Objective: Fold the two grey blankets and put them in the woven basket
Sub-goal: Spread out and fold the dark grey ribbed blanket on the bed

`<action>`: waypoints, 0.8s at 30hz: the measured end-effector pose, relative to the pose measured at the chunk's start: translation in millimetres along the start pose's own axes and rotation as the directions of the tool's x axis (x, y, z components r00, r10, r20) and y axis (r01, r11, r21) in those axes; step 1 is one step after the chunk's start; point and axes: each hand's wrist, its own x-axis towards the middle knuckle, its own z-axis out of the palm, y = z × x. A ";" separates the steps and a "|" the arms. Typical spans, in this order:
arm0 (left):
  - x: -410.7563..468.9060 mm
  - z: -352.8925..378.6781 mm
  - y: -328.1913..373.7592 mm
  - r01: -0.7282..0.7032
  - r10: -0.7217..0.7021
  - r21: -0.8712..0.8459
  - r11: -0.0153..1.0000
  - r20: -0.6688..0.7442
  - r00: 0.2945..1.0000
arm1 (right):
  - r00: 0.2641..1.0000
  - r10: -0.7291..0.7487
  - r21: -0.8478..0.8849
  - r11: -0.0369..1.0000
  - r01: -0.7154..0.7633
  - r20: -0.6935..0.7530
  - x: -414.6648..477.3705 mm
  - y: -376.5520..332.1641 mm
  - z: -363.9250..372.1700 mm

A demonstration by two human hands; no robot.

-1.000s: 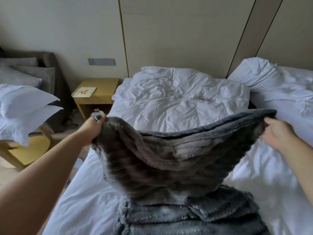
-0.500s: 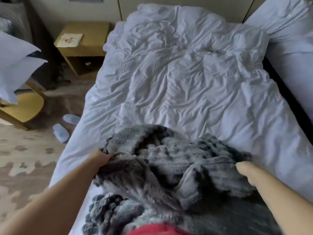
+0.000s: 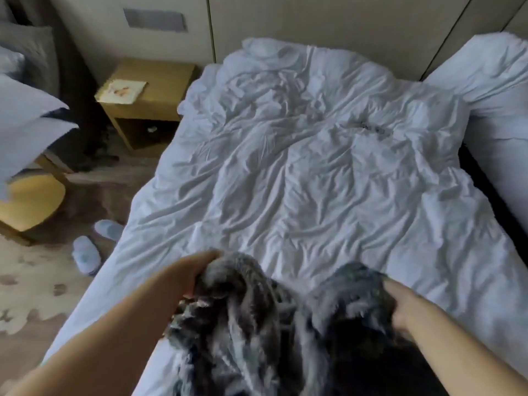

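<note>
Grey fleece, head view: the grey blanket (image 3: 257, 324) lies bunched at the near edge of the bed (image 3: 314, 181), directly under and between both hands. Whether the heap holds one blanket or two, I cannot tell.

- The left hand (image 3: 188, 275) grips a raised bunch at the heap's left corner, fingers curled into the pile.
- The right hand (image 3: 400, 307) is against the right side, its fingers sunk in the fleece; grip not readable.
- Hands are apart, and the heap's long axis runs left to right between them. Both are equally near.
- Judgement: spread it forward before folding.

The surface is a rumpled white duvet. In the room: a wooden nightstand (image 3: 154, 90) and slippers (image 3: 85, 252) on the floor to the left. The woven basket is not in view.
</note>
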 end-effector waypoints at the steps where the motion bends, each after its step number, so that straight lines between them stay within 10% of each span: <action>1: 3.8 2.2 61.9 -0.122 0.117 -0.123 0.985 -0.047 0.992 | 0.987 -0.161 0.102 0.982 0.161 -0.005 -1.0 -62.4 8.6; 5: -11.7 7.5 275.1 -0.694 0.686 -0.418 0.586 -0.199 0.699 | 0.711 -0.679 0.358 0.627 0.692 -0.186 -4.9 -279.1 24.6; 11: 60.4 -0.2 303.9 -0.689 0.674 0.185 0.701 -0.489 0.554 | 0.576 -0.722 -0.039 0.636 0.771 -0.382 67.7 -330.8 -13.8; 18: 195.5 14.3 153.7 -0.099 0.571 0.776 0.623 -0.364 0.736 | 0.704 -0.513 -0.376 0.854 0.360 -0.491 194.6 -182.5 -81.1; 24: 234.6 16.5 55.6 0.046 0.566 0.891 0.452 -0.326 0.757 | 0.788 -0.443 -0.687 0.726 0.036 -0.428 243.5 -67.3 -103.0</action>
